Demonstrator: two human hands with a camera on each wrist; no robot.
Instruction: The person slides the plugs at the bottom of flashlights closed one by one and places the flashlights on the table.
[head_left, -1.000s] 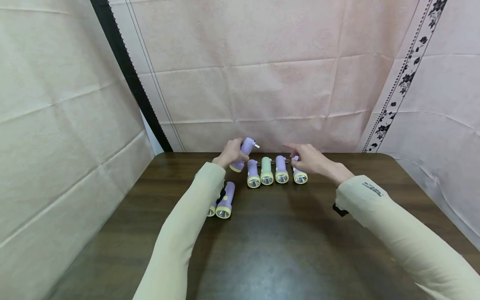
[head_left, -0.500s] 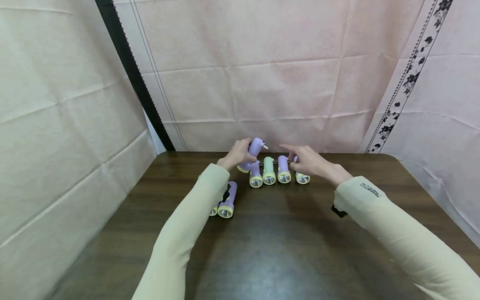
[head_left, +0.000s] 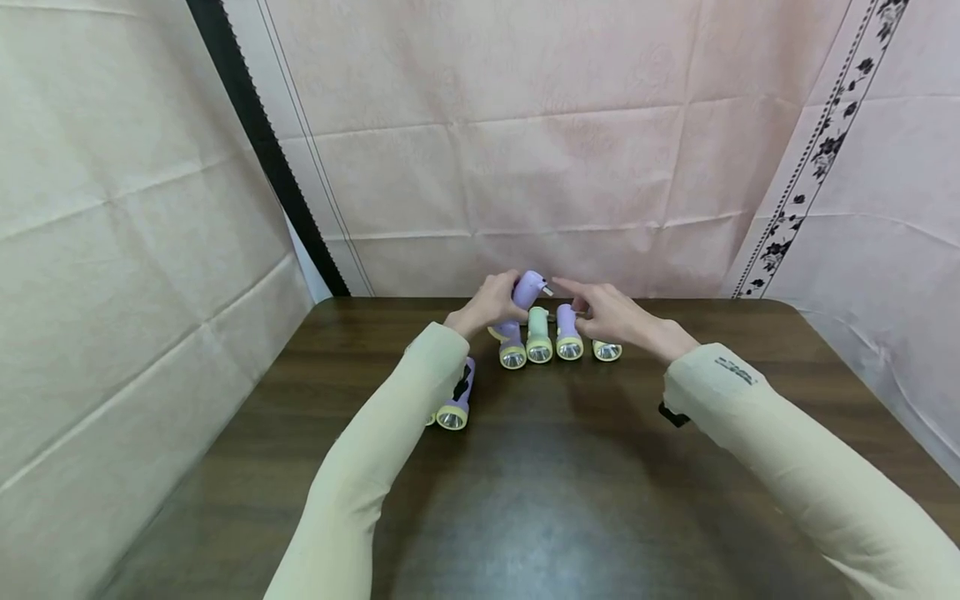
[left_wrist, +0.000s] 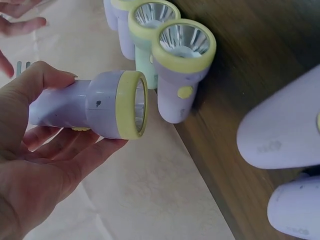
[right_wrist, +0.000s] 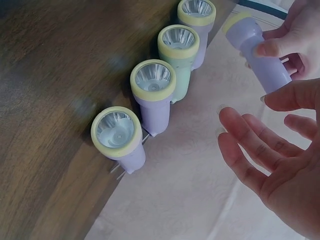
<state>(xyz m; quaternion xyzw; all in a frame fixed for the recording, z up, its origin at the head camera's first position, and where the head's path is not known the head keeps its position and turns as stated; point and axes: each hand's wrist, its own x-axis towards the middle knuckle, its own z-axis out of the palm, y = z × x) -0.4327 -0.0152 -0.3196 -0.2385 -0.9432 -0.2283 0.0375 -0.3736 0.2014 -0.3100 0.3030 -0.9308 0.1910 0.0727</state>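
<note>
My left hand [head_left: 489, 305] holds a lilac flashlight [left_wrist: 82, 105] with a pale yellow head ring, raised over the table's far edge. Metal plug prongs [left_wrist: 23, 67] stick out at its tail, and the thumb lies along the body. My right hand [right_wrist: 280, 155] hovers just right of it with fingers spread and holds nothing; one fingertip is right at the flashlight's tail in the right wrist view. Below the hands stand several flashlights in a row: a mint green flashlight [head_left: 538, 337] among lilac ones, with the rightmost lilac flashlight [right_wrist: 117, 135] partly hidden by my right hand in the head view.
Two more lilac flashlights, the nearer one [head_left: 453, 410] plainly seen, lie beside my left forearm, which partly covers them. The dark wooden table [head_left: 525, 500] ends at a pale cloth backdrop [head_left: 570, 167], with cloth at both sides too.
My left hand has moved right with the lilac flashlight, toward my right hand. The right hand has shifted slightly left, and the gap between them has narrowed.
</note>
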